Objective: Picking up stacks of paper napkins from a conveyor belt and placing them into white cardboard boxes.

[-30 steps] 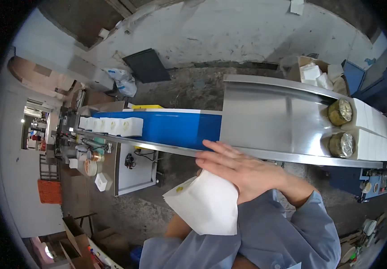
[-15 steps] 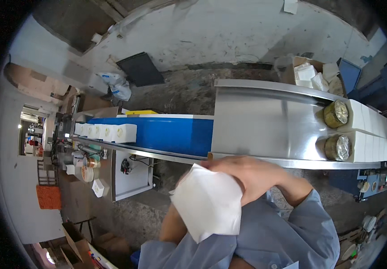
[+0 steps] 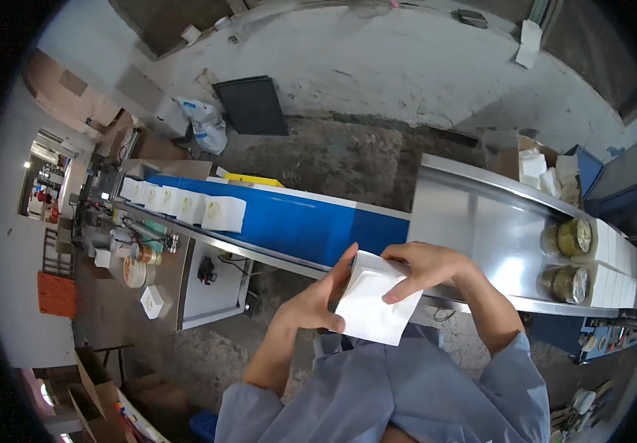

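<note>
Between my two hands is a thick stack of white paper napkins [image 3: 379, 300], held above the near edge of the conveyor. My left hand [image 3: 309, 301] grips its left side, with the thumb at the lower left corner and the fingers along the upper left edge. My right hand [image 3: 430, 267] holds the upper right side, its thumb lying on the top face. On the blue conveyor belt [image 3: 296, 225], toward the left, stands a row of several white napkin stacks [image 3: 224, 214] with yellowish printed marks.
Right of the belt lies a steel table [image 3: 481, 221]. At its right end, two metallic-wrapped cylinders [image 3: 574, 236] stand against rows of white stacks [image 3: 612, 255]. A cardboard box [image 3: 529, 144] of white packs sits behind. Open cartons [image 3: 97, 391] lie at lower left.
The napkin stack has tilted and moved right and up, away from my body. My left hand, mostly hidden behind it before, now shows at its left side. The view has shifted.
</note>
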A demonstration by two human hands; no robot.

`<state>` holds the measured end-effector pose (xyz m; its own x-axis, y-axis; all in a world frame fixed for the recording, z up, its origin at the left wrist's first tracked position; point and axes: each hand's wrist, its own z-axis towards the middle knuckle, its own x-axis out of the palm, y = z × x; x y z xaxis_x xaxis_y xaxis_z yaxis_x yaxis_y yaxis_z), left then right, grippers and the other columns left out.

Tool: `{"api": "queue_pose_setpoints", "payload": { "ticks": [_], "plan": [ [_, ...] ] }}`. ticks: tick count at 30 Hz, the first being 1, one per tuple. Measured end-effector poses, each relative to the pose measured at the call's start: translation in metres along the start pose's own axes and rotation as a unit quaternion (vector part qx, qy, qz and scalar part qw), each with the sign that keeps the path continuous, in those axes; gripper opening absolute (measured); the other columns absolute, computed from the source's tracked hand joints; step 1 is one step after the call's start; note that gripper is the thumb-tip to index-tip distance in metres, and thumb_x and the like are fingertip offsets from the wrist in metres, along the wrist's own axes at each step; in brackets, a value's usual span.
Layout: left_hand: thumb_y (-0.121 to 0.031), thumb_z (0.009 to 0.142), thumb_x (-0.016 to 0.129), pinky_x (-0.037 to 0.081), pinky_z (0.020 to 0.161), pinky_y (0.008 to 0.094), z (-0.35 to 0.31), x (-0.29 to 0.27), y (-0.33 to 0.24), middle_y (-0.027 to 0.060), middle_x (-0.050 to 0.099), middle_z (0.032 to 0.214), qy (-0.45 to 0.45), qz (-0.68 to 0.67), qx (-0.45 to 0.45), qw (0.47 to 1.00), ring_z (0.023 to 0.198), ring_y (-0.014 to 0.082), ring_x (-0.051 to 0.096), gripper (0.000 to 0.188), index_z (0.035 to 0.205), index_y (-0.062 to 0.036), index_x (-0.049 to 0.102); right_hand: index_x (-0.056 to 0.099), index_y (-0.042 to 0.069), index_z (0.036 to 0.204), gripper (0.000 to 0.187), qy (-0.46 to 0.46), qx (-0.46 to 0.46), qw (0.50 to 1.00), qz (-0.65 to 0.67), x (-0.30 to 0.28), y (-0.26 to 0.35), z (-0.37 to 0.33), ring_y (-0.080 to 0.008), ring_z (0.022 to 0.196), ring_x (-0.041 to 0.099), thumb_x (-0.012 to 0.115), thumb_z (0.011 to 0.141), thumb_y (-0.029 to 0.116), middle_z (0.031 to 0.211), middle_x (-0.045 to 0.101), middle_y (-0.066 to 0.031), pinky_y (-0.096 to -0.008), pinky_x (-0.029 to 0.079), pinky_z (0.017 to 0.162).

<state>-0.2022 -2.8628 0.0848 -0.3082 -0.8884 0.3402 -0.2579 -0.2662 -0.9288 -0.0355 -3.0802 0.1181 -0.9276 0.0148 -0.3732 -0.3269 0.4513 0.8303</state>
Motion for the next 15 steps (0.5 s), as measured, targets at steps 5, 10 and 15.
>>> {"api": "queue_pose_setpoints", "payload": {
  "ticks": [5,10,15],
  "plan": [
    [-0.010,0.076,0.079,0.038,0.104,0.0389,-0.025,-0.117,-0.016,0.0179,0.049,0.134,-0.072,0.041,-0.023,0.996,0.122,0.0257,0.050,0.111,0.154,-0.0083,0.000,0.056,-0.003,0.119,0.088,0.010,0.047,0.998,-0.045,0.002,0.031,0.121,-0.0288,0.091,0.065,0.075,0.064,0.062,0.101,0.066,-0.0181,-0.0361,0.050,0.076],
    [-0.007,0.075,0.077,0.040,0.103,0.0366,-0.047,-0.270,-0.011,0.0162,0.052,0.133,-0.145,-0.060,-0.057,0.986,0.123,0.0240,0.050,0.094,0.151,-0.0057,0.021,0.036,0.002,0.144,0.109,-0.055,-0.025,0.930,0.361,0.025,-0.018,0.263,-0.0280,0.106,0.059,0.063,0.069,0.077,0.117,0.060,-0.0176,-0.0402,0.047,0.090],
    [-0.007,0.078,0.072,0.042,0.101,0.0336,-0.055,-0.376,0.022,0.0121,0.054,0.132,-0.232,-0.052,-0.095,0.967,0.120,0.0217,0.053,0.080,0.146,-0.0020,0.031,0.014,0.008,0.153,0.107,-0.169,-0.013,0.776,0.608,0.094,-0.040,0.373,-0.0306,0.128,0.045,0.072,0.078,0.058,0.141,0.043,-0.0181,-0.0506,0.037,0.104]
  ]
}}
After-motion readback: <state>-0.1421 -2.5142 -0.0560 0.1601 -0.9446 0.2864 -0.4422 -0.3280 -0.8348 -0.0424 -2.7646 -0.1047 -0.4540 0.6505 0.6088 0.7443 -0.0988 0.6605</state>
